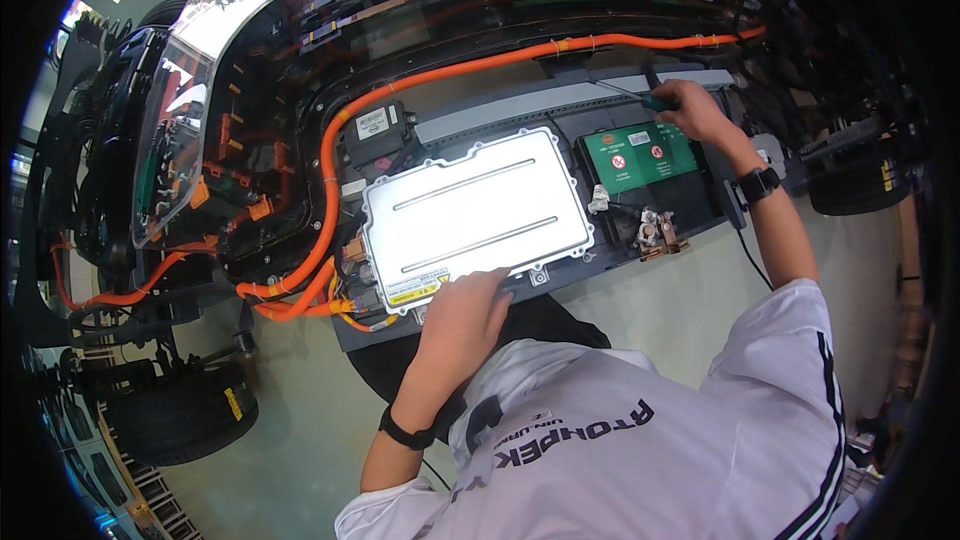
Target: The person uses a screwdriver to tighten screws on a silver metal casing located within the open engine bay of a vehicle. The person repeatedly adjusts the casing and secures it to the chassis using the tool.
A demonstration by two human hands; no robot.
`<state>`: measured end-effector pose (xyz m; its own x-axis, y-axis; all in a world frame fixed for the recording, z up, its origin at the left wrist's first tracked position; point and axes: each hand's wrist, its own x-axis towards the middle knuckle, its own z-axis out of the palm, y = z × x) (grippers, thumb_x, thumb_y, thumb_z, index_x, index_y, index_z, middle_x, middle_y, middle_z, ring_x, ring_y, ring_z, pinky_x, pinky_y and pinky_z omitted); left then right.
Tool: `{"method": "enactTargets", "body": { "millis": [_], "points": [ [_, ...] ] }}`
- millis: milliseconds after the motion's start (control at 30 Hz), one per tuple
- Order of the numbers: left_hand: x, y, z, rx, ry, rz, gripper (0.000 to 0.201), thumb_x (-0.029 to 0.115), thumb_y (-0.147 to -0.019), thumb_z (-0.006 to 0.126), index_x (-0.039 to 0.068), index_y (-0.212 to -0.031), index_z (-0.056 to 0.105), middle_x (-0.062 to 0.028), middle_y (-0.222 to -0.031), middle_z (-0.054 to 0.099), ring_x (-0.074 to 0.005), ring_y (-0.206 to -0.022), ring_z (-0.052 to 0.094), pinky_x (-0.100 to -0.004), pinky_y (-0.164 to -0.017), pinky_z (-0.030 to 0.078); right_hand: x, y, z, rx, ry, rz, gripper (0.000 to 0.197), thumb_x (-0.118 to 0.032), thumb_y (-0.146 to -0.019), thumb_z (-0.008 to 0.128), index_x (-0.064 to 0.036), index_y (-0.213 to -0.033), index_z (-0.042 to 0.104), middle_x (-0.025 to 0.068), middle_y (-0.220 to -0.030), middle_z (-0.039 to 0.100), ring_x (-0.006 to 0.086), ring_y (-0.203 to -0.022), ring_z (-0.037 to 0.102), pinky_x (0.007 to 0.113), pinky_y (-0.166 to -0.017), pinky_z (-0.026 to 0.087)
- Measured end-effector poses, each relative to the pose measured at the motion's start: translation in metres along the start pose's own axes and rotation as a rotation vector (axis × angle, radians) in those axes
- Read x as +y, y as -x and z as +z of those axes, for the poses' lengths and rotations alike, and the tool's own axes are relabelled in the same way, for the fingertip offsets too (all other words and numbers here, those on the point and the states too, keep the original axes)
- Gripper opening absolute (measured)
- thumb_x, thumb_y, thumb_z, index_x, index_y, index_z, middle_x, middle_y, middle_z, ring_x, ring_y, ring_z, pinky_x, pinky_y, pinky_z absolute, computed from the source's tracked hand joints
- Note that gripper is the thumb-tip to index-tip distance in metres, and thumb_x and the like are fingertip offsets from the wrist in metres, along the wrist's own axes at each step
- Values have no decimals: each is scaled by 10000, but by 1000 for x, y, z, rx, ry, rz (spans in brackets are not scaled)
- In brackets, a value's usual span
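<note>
My right hand (698, 114) is closed around the teal handle of a screwdriver (655, 101). Its thin shaft points left, over the dark tray area behind a battery with a green label (640, 162). Whether the tip touches anything is too small to tell. My left hand (462, 318) lies at the near edge of a flat silver metal housing (480, 208), fingers stretched out and thumb apart. The housing has bolt lugs around its rim and two long ridges on top. A yellow warning sticker (415, 294) shows beside my left fingers.
A thick orange cable (560, 45) curves behind and left of the housing. A black module (376, 132) sits at its far left corner. Metal terminal clamps (657, 231) stand near the battery's front. A tyre (183, 412) lies at lower left; a clear panel (185, 130) rises at left.
</note>
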<state>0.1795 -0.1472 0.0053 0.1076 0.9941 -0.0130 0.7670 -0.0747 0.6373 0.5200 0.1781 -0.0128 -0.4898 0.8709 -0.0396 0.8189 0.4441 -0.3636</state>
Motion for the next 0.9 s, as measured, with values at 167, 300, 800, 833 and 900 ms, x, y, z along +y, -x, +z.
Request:
{"method": "enactTargets", "body": {
  "millis": [167,300,800,833,900],
  "points": [
    [-3,44,24,-25,265,-230,303,96,-875,661,11,-1165,638,-172,-1043,689,-330,-921,663,-398,-816,516,6,-70,25,-230,216,-90,408,-108,-698,805,-40,-1087,703,169,-1036,708,334,-1000,666,410,-880,521],
    [-7,74,34,20,315,-384,297,61,-891,654,6,-1181,626,-140,-1016,697,-256,-886,679,-338,-807,527,15,-96,35,-213,190,-71,437,-142,-686,821,-29,-1092,703,166,-1060,705,326,-1013,666,409,-885,525],
    [-15,85,50,123,319,-474,302,43,-899,645,0,-1197,613,-137,-1002,694,-246,-864,684,-325,-793,532,7,-119,59,-271,217,-137,441,-152,-690,811,-51,-1101,685,151,-1096,683,324,-1064,634,412,-933,504],
    [-15,86,48,119,308,-474,304,43,-898,645,0,-1198,612,-139,-1002,693,-249,-863,684,-326,-794,532,8,-119,61,-261,210,-148,443,-156,-696,807,-52,-1109,681,150,-1104,679,323,-1069,630,411,-939,501],
    [-15,86,46,115,296,-484,307,57,-893,650,3,-1193,615,-147,-1006,692,-266,-877,685,-340,-800,535,9,-119,63,-245,197,-163,453,-165,-707,800,-55,-1127,672,147,-1121,669,322,-1081,623,412,-948,497]
  ]
}}
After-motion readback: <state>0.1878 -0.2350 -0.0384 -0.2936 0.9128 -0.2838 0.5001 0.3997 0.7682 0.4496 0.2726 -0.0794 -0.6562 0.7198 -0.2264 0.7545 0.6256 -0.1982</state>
